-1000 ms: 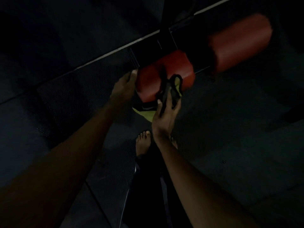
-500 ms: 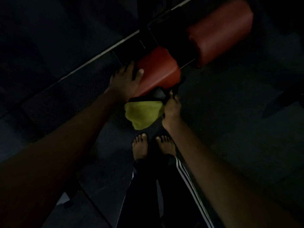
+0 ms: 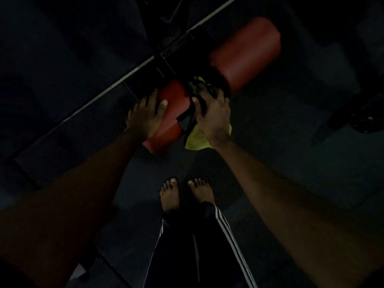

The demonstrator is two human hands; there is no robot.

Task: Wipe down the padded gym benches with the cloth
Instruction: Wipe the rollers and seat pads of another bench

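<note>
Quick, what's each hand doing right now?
The left hand grips the near red pad.
The right hand grips the cloth, pressing it on that pad.

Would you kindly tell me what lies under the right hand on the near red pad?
The yellow and black cloth lies under the right hand, bunched against the near red pad, its yellow end hanging below. The pad surface beneath is covered.
</note>
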